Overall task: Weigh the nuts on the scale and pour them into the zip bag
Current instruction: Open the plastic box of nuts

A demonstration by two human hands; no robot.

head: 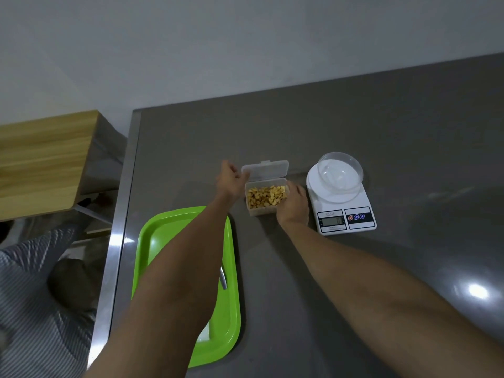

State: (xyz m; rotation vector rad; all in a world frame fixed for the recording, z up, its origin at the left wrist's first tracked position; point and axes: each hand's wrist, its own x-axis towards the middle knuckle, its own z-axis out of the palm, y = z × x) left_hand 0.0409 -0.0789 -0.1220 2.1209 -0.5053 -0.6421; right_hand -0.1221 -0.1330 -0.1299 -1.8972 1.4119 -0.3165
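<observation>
A clear plastic box (266, 211) full of yellow nuts (267, 196) stands on the grey table, its hinged lid (266, 169) swung up and back. My left hand (230, 178) touches the lid's left edge with thumb and fingers spread. My right hand (293, 204) grips the box's right side. To the right stands a white digital scale (345, 211) with an empty clear bowl (341, 173) on its platform. The zip bag (204, 335) shows only as a clear corner on the green tray, mostly hidden under my left forearm.
A green tray (231, 296) lies near the table's left front, with a metal utensil (223, 278) partly hidden by my arm. The table's metal edge (117, 241) runs along the left. A wooden cabinet (46, 162) stands beyond it.
</observation>
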